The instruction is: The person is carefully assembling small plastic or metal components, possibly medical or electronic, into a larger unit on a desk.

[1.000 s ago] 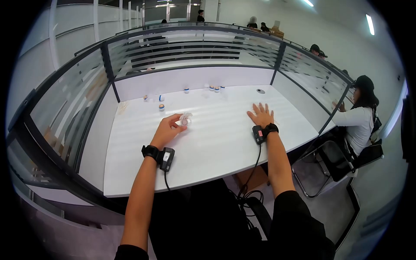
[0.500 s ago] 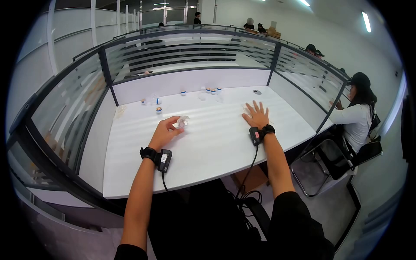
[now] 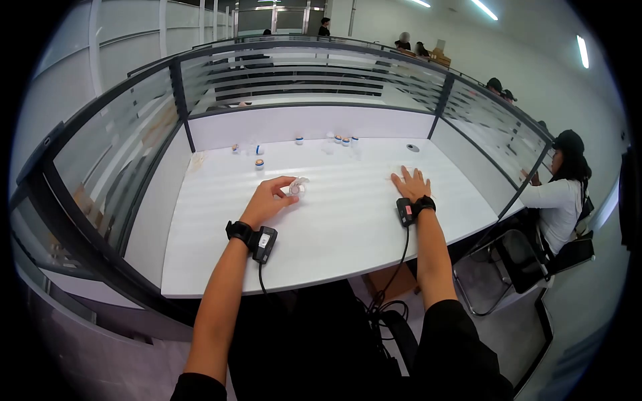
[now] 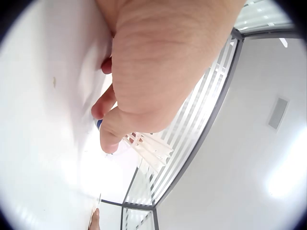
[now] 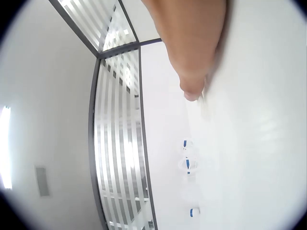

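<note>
My left hand (image 3: 273,199) pinches a shuttlecock (image 3: 297,188) between thumb and fingers, low over the white table (image 3: 334,240). In the left wrist view, the white skirt of the shuttlecock (image 4: 152,149) fans out past the thumb. A bit of blue band shows between the fingertips, and its base is hidden by them. My right hand (image 3: 413,185) lies palm down on the right side of the table, its fingers straight. Under its fingertips, in the right wrist view, a pale yellowish patch (image 5: 204,106) shows on the tabletop.
Several more shuttlecocks with blue bands stand toward the back, among them one at the left (image 3: 259,164), one at mid-back (image 3: 299,140) and a group (image 3: 345,142) farther right. Striped glass partitions (image 3: 294,83) enclose the table. A person (image 3: 562,194) sits beyond the right partition.
The head view has swung slightly, shifting the whole scene. My left hand still holds the shuttlecock and sits a little nearer to me. The fingers of my right hand have drawn slightly closer together.
</note>
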A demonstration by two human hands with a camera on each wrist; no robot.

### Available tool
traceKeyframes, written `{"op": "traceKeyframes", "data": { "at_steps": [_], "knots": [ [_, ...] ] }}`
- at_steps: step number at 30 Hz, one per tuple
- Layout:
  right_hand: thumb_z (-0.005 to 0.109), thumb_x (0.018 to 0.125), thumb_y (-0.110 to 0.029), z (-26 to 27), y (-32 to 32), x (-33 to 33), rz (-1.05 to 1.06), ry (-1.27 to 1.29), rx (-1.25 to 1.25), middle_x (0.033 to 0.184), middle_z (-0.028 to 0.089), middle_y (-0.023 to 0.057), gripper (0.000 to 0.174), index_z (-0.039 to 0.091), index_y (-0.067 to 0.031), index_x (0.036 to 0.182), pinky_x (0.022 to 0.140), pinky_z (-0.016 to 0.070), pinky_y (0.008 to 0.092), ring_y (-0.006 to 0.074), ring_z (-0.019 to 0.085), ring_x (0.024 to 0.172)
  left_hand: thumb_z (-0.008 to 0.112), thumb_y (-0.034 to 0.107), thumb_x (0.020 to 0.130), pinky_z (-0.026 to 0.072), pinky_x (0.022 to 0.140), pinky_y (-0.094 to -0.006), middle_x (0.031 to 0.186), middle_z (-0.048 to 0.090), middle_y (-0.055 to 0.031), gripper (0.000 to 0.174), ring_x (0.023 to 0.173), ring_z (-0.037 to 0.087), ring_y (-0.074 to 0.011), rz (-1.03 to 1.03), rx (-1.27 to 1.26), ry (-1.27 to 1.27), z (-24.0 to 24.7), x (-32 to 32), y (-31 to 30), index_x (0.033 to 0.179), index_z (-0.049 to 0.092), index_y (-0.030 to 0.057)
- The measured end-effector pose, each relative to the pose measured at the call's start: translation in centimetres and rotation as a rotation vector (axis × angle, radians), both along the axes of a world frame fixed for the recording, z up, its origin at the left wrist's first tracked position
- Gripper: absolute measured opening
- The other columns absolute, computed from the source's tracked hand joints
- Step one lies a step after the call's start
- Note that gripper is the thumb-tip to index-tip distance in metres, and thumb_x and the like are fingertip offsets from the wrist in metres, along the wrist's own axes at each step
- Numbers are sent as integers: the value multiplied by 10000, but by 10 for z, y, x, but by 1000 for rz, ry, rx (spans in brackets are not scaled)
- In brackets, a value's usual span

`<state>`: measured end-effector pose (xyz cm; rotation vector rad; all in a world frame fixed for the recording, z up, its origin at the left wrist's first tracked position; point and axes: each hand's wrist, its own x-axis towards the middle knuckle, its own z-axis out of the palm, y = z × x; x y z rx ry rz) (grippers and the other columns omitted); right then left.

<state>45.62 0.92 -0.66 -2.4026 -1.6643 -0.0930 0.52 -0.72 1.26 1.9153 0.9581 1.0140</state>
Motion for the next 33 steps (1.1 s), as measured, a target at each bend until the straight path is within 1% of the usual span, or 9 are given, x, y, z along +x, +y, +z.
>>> {"op": "traceKeyframes", "data": {
  "at_steps": [8,14,18,22,24,29,31,32,33],
  "knots": [
    [380,1014,-670,-3,4,3,259,-24,54,1678,302,146,713,323,-305,1624,1241,198,581,325,220,1571,808,138,820,507,748,-288,1129,749,-11,474,721,584,-106,12,-13,12,0,1,1,1282,716,80],
    [383,1013,-677,-1,11,-3,218,-52,100,1702,253,114,711,307,-327,1627,1245,171,611,359,215,1569,815,160,816,512,756,-290,1145,744,-16,486,741,580,-110,18,-8,12,0,1,-1,1285,717,78],
    [420,1019,-646,-25,52,26,143,43,363,1635,386,139,660,402,-300,1581,1203,270,615,387,323,1513,822,171,825,512,748,-279,1194,730,-35,511,773,612,-111,11,-11,26,4,2,-1,1306,698,54],
    [457,1023,-600,-41,69,39,203,-196,389,1579,459,160,644,433,-247,1561,1149,366,588,418,423,1439,827,160,818,536,739,-283,1175,735,-52,498,750,618,-111,-10,60,-21,-12,0,10,1286,703,46],
    [465,1038,-546,-47,76,44,310,-227,325,1560,476,176,609,450,-215,1549,1159,361,574,428,431,1432,807,103,838,556,720,-282,1160,731,-60,441,764,664,-109,-47,22,-66,-11,2,7,1265,710,55],
    [484,1076,-409,-55,104,82,628,-280,238,1513,519,214,521,492,-133,1518,1183,347,540,453,452,1413,855,143,752,575,755,-304,1163,739,-89,526,807,693,-150,-47,149,-253,-39,14,37,1247,712,37],
    [492,1091,-354,-59,119,98,722,-300,231,1494,536,230,487,509,-100,1506,1193,341,526,463,460,1406,866,155,729,576,765,-312,1143,746,-95,543,810,700,-164,9,158,-210,-44,13,40,1241,719,50],
    [470,1094,-383,-46,110,83,537,-197,113,1564,455,238,501,484,-156,1540,1214,302,524,462,381,1468,868,158,723,574,768,-316,1124,753,-94,543,804,701,-170,47,152,-157,-33,14,33,1239,726,66],
    [460,1096,-387,-50,103,72,550,-124,47,1600,405,241,499,470,-194,1556,1225,272,525,458,324,1502,869,164,718,573,773,-318,1107,757,-91,538,801,702,-178,76,115,-123,-30,7,18,1230,732,76]
  ]
}}
